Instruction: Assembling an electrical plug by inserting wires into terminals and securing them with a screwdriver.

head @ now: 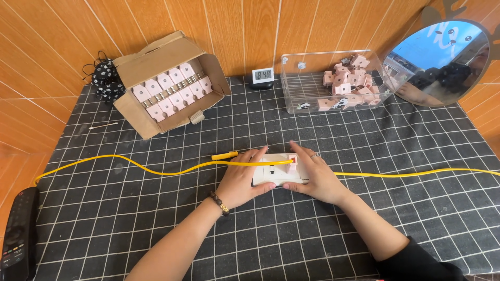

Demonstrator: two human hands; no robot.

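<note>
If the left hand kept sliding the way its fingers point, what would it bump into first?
The left hand points up and right, already touching the white socket plate. Past it, probably the clear plastic box of pink plugs, though depth is unclear.

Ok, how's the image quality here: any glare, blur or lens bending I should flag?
Head view: even, soft light, faint shadows under the left hand and right hand; everything reads sharp. Wide-angle bending curves the table edges. The round mirror shows a bright reflection, and the clear plastic box carries slight sheen, neither hiding anything.
</note>
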